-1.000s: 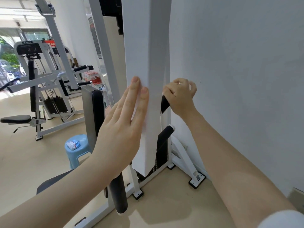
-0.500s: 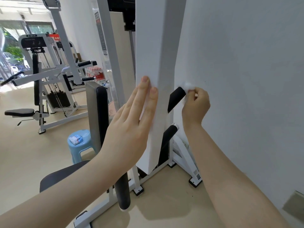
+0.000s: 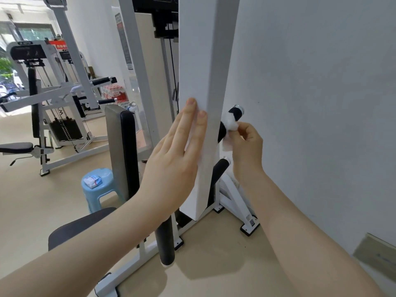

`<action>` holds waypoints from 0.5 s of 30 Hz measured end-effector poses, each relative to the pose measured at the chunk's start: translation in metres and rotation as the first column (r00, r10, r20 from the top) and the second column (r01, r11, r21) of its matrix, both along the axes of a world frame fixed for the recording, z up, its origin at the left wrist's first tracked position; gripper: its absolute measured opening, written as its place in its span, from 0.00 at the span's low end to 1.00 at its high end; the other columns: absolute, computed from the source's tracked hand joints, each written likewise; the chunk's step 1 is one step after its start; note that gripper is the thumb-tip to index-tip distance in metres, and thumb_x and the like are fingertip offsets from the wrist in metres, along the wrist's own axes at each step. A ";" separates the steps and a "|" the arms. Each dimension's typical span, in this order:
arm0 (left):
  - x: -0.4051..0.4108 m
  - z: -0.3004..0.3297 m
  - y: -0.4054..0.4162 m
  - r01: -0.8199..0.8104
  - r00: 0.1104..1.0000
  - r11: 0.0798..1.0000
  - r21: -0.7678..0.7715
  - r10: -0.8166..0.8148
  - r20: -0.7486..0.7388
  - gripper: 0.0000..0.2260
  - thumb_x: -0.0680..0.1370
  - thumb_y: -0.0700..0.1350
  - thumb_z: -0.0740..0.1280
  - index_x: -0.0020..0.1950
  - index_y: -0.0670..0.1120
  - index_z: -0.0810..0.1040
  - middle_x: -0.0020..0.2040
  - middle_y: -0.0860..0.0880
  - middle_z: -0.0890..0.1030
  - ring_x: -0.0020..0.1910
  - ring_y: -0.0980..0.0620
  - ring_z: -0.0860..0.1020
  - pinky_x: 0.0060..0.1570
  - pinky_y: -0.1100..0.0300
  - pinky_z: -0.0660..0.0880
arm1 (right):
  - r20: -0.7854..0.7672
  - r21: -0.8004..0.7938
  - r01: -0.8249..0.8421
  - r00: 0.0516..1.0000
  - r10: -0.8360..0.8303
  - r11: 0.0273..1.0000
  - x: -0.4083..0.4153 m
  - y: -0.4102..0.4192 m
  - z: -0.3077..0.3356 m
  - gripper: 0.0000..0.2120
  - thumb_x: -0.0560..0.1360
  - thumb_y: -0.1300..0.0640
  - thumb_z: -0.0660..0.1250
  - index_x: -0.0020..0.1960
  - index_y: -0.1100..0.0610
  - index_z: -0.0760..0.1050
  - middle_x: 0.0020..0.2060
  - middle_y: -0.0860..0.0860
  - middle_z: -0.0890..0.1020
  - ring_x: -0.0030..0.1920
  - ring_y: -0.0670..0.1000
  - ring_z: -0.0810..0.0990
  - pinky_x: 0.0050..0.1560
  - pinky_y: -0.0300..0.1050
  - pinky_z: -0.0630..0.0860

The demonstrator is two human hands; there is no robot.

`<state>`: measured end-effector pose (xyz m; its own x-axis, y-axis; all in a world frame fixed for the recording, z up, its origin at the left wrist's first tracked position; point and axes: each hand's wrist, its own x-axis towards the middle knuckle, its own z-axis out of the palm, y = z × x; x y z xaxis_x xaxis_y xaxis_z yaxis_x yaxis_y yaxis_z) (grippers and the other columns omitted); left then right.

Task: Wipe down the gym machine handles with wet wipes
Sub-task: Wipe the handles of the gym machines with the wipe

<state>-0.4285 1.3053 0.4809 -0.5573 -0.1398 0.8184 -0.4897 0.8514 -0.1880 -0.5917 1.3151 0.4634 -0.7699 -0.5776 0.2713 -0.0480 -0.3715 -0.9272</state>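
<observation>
A white machine arm (image 3: 201,61) hangs in front of me. My left hand (image 3: 173,159) lies flat against its side, fingers straight and apart. Behind the arm a black handle (image 3: 234,113) with a chrome end cap sticks out toward the wall. My right hand (image 3: 246,144) pinches a crumpled white wet wipe (image 3: 230,125) that wraps the middle of this handle. A second black handle (image 3: 219,168) points up lower down, untouched. A third black grip (image 3: 165,243) hangs near the floor, partly behind my left forearm.
The white wall (image 3: 310,103) stands right beside the handles. The machine's black back pad (image 3: 126,151) and seat (image 3: 79,228) are to the left. A blue stool (image 3: 107,187) carries a wipes pack (image 3: 92,181). Other gym machines (image 3: 42,103) stand far left.
My right hand slid the wipe along the upper handle from its base toward the tip, uncovering the black grip and end cap. My left hand stayed flat on the arm.
</observation>
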 end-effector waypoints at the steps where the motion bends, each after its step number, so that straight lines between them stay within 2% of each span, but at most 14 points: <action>1: -0.001 0.000 0.001 -0.008 1.000 1.000 0.001 0.008 0.003 0.33 0.72 0.29 0.65 0.73 0.37 0.53 0.74 0.36 0.56 0.74 0.42 0.55 0.68 0.54 0.60 | 0.170 0.023 -0.020 0.985 0.016 1.000 -0.009 -0.004 0.005 0.07 0.75 0.63 0.64 0.40 0.55 0.74 0.37 0.50 0.76 0.38 0.49 0.74 0.42 0.40 0.72; 3: -0.002 0.000 0.004 -0.022 1.000 1.000 -0.003 0.022 0.005 0.33 0.72 0.29 0.64 0.73 0.37 0.53 0.74 0.35 0.56 0.74 0.41 0.55 0.67 0.55 0.60 | 0.533 -0.015 -0.138 0.837 0.125 0.990 -0.026 -0.010 0.017 0.10 0.77 0.68 0.58 0.38 0.60 0.69 0.35 0.53 0.71 0.34 0.48 0.71 0.35 0.37 0.71; 4: -0.003 -0.001 0.006 -0.026 1.000 1.000 -0.001 0.026 0.008 0.33 0.72 0.29 0.64 0.73 0.37 0.53 0.74 0.35 0.56 0.74 0.42 0.55 0.68 0.55 0.59 | 0.638 -0.069 -0.182 0.748 0.183 0.981 -0.031 -0.012 0.020 0.12 0.77 0.69 0.55 0.37 0.61 0.66 0.34 0.53 0.69 0.32 0.48 0.70 0.32 0.36 0.71; 5: -0.003 -0.002 0.007 -0.027 1.000 1.000 0.001 0.027 0.011 0.33 0.72 0.29 0.64 0.73 0.37 0.52 0.74 0.35 0.56 0.74 0.42 0.55 0.68 0.55 0.59 | 0.680 -0.099 -0.213 0.699 0.222 0.972 -0.032 -0.012 0.019 0.13 0.78 0.70 0.54 0.36 0.60 0.64 0.34 0.53 0.68 0.31 0.48 0.69 0.30 0.36 0.70; 7: -0.004 -0.002 0.008 -0.022 1.000 1.000 0.002 0.022 0.005 0.34 0.72 0.29 0.65 0.74 0.37 0.52 0.74 0.36 0.56 0.74 0.42 0.55 0.68 0.55 0.59 | 0.674 -0.111 -0.300 0.678 0.294 0.947 -0.029 -0.011 0.014 0.12 0.77 0.72 0.54 0.37 0.60 0.65 0.32 0.53 0.68 0.28 0.48 0.70 0.27 0.35 0.69; 10: -0.004 -0.002 0.008 -0.017 1.000 1.000 0.012 0.017 -0.002 0.33 0.73 0.30 0.64 0.74 0.37 0.52 0.74 0.36 0.55 0.74 0.41 0.55 0.68 0.54 0.60 | 0.647 -0.168 -0.421 0.635 0.421 0.892 -0.019 0.006 0.005 0.12 0.75 0.74 0.56 0.39 0.61 0.69 0.30 0.54 0.72 0.19 0.46 0.73 0.20 0.34 0.68; 13: -0.003 -0.001 0.010 -0.023 1.000 1.000 0.001 0.023 -0.013 0.32 0.73 0.29 0.63 0.74 0.36 0.53 0.74 0.36 0.55 0.74 0.42 0.55 0.68 0.55 0.59 | 0.456 -0.109 -0.554 0.710 0.537 0.825 -0.008 0.026 -0.006 0.10 0.75 0.73 0.56 0.45 0.65 0.75 0.35 0.55 0.78 0.26 0.45 0.79 0.27 0.33 0.74; 15: -0.001 -0.001 0.011 -0.029 1.000 1.000 0.000 0.029 -0.008 0.33 0.73 0.29 0.64 0.73 0.36 0.53 0.74 0.35 0.55 0.74 0.42 0.55 0.69 0.55 0.59 | 0.386 -0.074 -0.602 0.717 0.580 0.795 -0.002 0.033 -0.011 0.10 0.75 0.72 0.58 0.51 0.66 0.76 0.38 0.55 0.81 0.33 0.46 0.82 0.33 0.35 0.77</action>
<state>-0.4300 1.3159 0.4799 -0.5468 -0.1555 0.8227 -0.5155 0.8368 -0.1845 -0.5940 1.3481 0.4522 -0.2994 -0.9541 -0.0045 0.5136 -0.1572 -0.8435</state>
